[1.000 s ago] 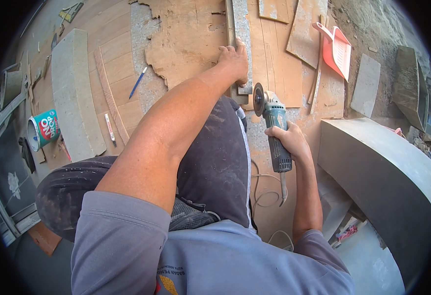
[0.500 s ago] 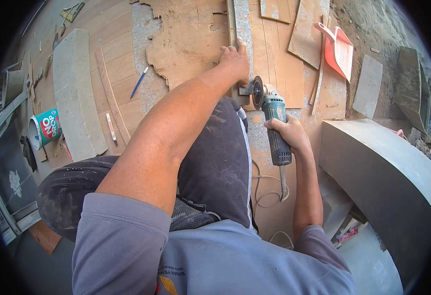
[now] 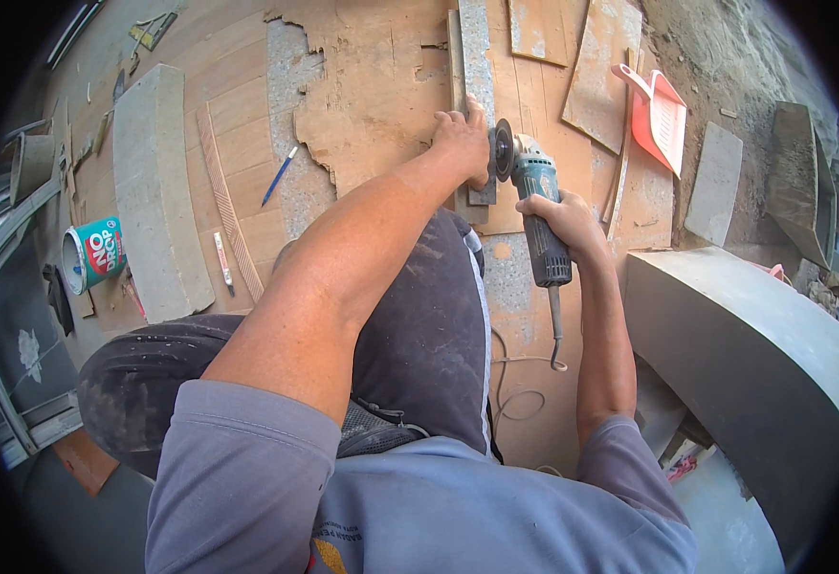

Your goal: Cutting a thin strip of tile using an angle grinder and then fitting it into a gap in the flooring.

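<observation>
Down at the bottom, grey sleeves and dark dusty trousers, knees bent over the floor, and both forearms reach up and away from the body. The right hand [image 3: 565,218] is wrapped tight around the body of a teal and black angle grinder [image 3: 534,206], its black cord [image 3: 555,330] trailing back toward the knees and looping on the floor. The grinder's dark round disc [image 3: 503,150] sits just beside the left hand [image 3: 463,143], which presses flat, fingers together, on a long narrow strip of speckled grey stone [image 3: 474,57] that runs away up the picture. That strip lies on a worn brown plywood sheet [image 3: 372,86] with a ragged, broken edge. Off to the left, a blue pen [image 3: 279,176] lies on the boards, then a thick pale stone slab [image 3: 154,191], and beyond that a teal and white can on its side [image 3: 92,253]. To the right, a big curved grey stone piece [image 3: 745,354] sits near the right elbow, and farther up a red plastic dustpan [image 3: 661,117] rests against the dirt.
</observation>
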Demonstrator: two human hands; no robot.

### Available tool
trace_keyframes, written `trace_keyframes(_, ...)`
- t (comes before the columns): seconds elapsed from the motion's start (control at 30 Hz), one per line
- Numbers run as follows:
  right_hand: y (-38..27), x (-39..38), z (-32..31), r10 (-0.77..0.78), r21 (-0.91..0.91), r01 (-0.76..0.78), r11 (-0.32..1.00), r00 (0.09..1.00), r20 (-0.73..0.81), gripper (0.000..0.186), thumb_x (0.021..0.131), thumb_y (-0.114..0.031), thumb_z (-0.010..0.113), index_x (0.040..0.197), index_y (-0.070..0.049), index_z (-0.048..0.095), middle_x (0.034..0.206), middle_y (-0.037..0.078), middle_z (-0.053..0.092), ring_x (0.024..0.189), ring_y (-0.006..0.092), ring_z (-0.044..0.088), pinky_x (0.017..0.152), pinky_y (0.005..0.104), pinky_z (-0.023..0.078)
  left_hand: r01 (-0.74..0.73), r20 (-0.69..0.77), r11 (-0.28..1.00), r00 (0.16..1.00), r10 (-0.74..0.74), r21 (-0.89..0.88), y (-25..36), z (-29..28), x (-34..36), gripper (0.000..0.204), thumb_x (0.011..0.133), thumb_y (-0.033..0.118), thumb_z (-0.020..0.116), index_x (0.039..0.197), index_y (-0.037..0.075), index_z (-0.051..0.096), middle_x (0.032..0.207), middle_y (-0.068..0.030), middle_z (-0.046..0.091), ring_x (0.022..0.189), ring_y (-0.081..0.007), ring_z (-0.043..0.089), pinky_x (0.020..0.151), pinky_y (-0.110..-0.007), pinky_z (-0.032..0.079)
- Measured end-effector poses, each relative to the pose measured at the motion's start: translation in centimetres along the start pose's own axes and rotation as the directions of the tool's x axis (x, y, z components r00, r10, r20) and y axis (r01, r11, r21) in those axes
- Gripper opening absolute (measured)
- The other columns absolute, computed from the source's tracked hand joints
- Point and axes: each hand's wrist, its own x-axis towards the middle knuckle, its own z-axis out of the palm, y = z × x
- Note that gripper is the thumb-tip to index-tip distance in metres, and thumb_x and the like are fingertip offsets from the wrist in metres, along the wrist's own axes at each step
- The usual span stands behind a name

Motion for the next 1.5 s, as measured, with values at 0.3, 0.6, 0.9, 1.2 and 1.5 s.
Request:
trace_keyframes(0.3, -2.6, 6.0, -1.1, -0.074, 0.072, 0.074, 0.995, 0.997, -0.007, 0.049, 0.074, -0.034, 0.085, 0.09, 0.01, 0.074, 0.076, 0.014, 0.07, 0.059, 0.0211, 0.068, 0.053, 0.0357, 0.053, -0.021, 0.061, 1.0, 0.998, 0.02, 0.017, -0.1, -0.6, -0.1, 0.123, 0.069, 0.053, 0.092, 0.156, -0.016, 0.04, 0.17, -0.0406, 0.018, 0.143, -0.0554, 0.046, 0.118, -0.064, 0.038)
trace_keyframes(0.6, -6.6, 9.6, -2.4, -0.098, 0.088, 0.095, 0.992, 0.995, 0.025, 0.052, 0.078, -0.034, 0.085, 0.098, 0.012, 0.072, 0.081, 0.014, 0.07, 0.061, 0.0215, 0.069, 0.054, 0.0347, 0.056, -0.019, 0.045, 1.0, 0.999, 0.019, -0.001, -0.1, -0.5, -0.2, 0.123, 0.069, 0.049, 0.093, 0.158, -0.016, 0.037, 0.171, -0.0388, 0.018, 0.144, -0.0538, 0.046, 0.117, -0.064, 0.038)
trace_keyframes(0.9, -7.3, 10.2, -2.6, -0.11, 0.054, 0.109, 0.993, 0.994, 0.017, 0.052, 0.079, -0.034, 0.084, 0.099, 0.012, 0.072, 0.083, 0.015, 0.071, 0.06, 0.0211, 0.069, 0.052, 0.034, 0.055, -0.021, 0.062, 1.0, 0.998, 0.02, 0.01, 0.0, -0.5, -0.2, 0.122, 0.071, 0.046, 0.091, 0.158, -0.017, 0.035, 0.171, -0.0396, 0.018, 0.143, -0.0559, 0.046, 0.117, -0.065, 0.038)
trace_keyframes(1.2, -4.2, 7.9, -1.9, -0.089, 0.063, 0.089, 0.994, 0.996, 0.009, 0.052, 0.078, -0.034, 0.084, 0.099, 0.012, 0.072, 0.083, 0.014, 0.071, 0.059, 0.0201, 0.068, 0.053, 0.0335, 0.056, -0.003, 0.045, 1.0, 0.999, 0.003, -0.001, 0.1, -0.6, 0.0, 0.112, 0.074, 0.048, 0.09, 0.158, -0.009, 0.044, 0.173, -0.0366, 0.016, 0.148, -0.0532, 0.042, 0.119, -0.065, 0.036)
trace_keyframes(1.5, -0.7, 2.1, -0.8, -0.059, 0.016, 0.059, 0.998, 0.998, 0.01, 0.047, 0.079, -0.036, 0.082, 0.094, 0.008, 0.073, 0.078, 0.012, 0.069, 0.06, 0.0179, 0.067, 0.053, 0.0328, 0.053, -0.013, 0.086, 1.0, 0.996, 0.013, -0.002, 0.1, -0.9, 0.0, 0.116, 0.069, 0.052, 0.093, 0.157, -0.008, 0.047, 0.173, -0.0354, 0.016, 0.148, -0.0527, 0.043, 0.119, -0.066, 0.036)
